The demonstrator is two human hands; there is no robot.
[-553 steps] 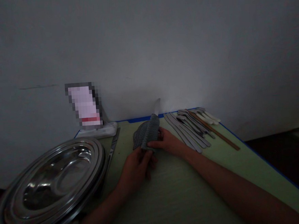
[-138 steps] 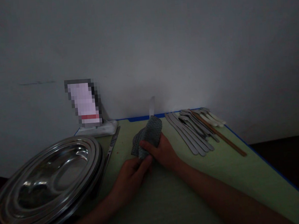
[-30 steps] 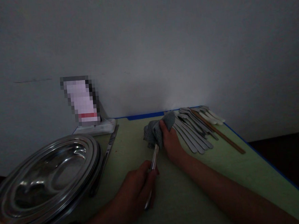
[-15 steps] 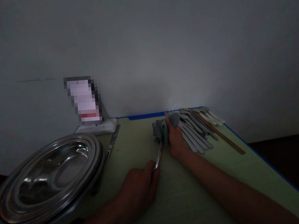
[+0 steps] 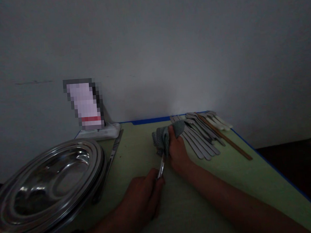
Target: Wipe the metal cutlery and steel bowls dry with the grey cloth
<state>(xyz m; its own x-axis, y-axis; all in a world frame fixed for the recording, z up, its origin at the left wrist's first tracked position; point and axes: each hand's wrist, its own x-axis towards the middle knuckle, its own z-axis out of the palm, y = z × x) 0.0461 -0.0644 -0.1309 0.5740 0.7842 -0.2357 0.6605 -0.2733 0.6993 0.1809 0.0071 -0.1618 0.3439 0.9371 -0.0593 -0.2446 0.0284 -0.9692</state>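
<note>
My left hand (image 5: 147,193) is closed round one end of a metal table knife (image 5: 161,167), low over the middle of the table. Folded about the knife's far part is a grey knitted cloth (image 5: 162,137), gripped by my right hand (image 5: 177,150) with its thumb on top. The cloth hides the rest of the blade. Just right of it several table knives (image 5: 200,147) lie side by side, their far ends partly behind the cloth. Another knife (image 5: 112,151) rests alone at the left, alongside the plates.
Shiny steel plates (image 5: 94,149) are stacked at the left. A blurred-out phone (image 5: 82,104) stands on a white base (image 5: 99,133) near the wall. Past the knives lie spoons and forks (image 5: 202,127), brown chopsticks (image 5: 226,138) and white-handled cutlery (image 5: 218,122). The green table (image 5: 136,142) has blue edging.
Earlier the cloth covered most of the knife, its tip sticking out at the far end. Now the near part is bare in my left hand. Lately the cloth and knife shifted right, then slightly back left.
</note>
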